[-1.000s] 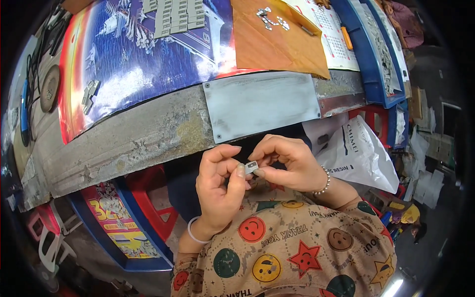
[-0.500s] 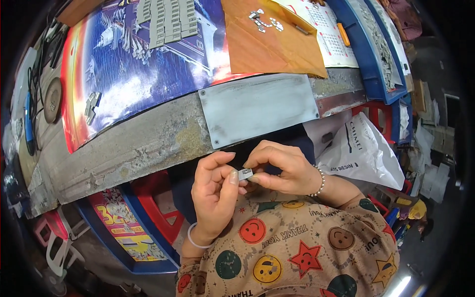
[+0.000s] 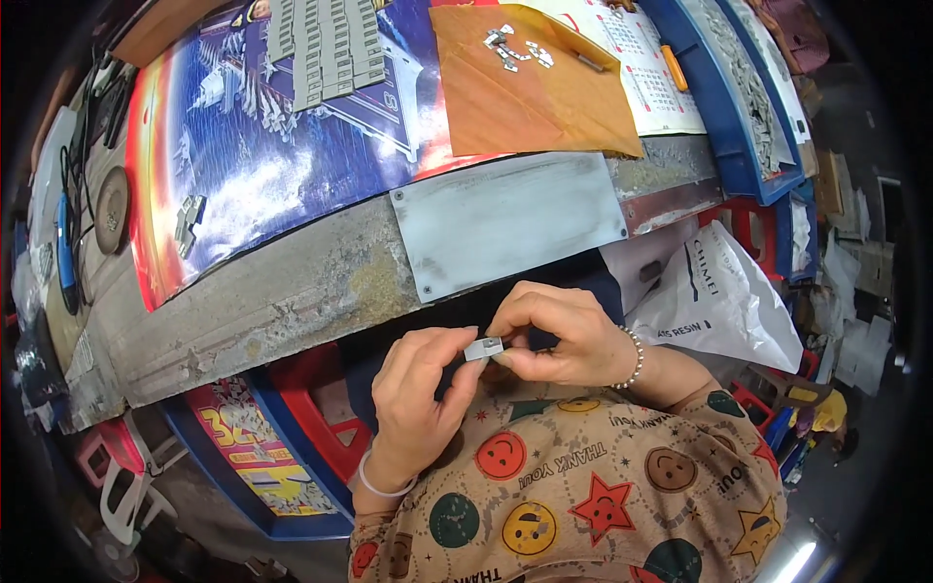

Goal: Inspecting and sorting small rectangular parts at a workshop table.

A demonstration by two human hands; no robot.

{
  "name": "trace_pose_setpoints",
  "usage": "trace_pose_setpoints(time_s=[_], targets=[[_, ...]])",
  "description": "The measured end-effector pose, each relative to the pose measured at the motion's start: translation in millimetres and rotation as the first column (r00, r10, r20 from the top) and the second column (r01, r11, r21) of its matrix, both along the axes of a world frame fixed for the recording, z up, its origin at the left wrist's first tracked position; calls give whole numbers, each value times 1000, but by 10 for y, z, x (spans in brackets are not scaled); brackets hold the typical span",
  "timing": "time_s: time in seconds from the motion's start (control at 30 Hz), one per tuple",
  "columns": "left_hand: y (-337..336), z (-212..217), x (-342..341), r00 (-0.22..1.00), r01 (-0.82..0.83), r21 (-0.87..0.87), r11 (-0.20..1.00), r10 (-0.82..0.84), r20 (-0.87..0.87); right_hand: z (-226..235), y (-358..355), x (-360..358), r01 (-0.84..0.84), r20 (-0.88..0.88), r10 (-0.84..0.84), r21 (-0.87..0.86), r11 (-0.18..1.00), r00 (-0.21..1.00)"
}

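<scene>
Just off the table's front edge, a small grey rectangular part point(image 3: 482, 349) with a dark opening at its right end is held between both hands. My left hand point(image 3: 420, 379) has its thumb and forefinger at the part's left end, the other fingers curled behind. From the right, my right hand point(image 3: 559, 335) pinches the same part between thumb and fingertips. Its far fingers are partly hidden. A white plate point(image 3: 510, 223) with screws at its corners lies on the table edge beyond my hands.
Rows of grey parts point(image 3: 330, 53) lie on a blue poster. Small white and dark pieces point(image 3: 515, 51) rest on an orange sheet point(image 3: 535, 107), right of the rows. Blue trays point(image 3: 729, 107) stand far right and lower left point(image 3: 296, 528). A white bag point(image 3: 719, 306) hangs at right.
The grey part has turned, showing a longer plain face at its left. My left hand's fingers have straightened and shifted slightly; the right hand keeps its pinch.
</scene>
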State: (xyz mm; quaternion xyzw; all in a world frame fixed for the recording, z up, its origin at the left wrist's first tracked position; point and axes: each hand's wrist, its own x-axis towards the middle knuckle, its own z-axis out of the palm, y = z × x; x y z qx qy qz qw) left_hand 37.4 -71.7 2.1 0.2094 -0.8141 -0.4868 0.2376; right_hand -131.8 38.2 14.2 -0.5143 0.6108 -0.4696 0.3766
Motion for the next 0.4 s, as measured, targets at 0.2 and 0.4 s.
trace_pose_setpoints(time_s=[0.2, 0.4], targets=[[-79, 24, -5, 1000, 27, 12, 1000, -27, 2, 29, -70, -14, -27, -27, 28, 26, 999, 999], [-166, 70, 44, 1000, 18, 68, 998, -18, -7, 30, -127, -19, -51, -32, 50, -18, 999, 998]])
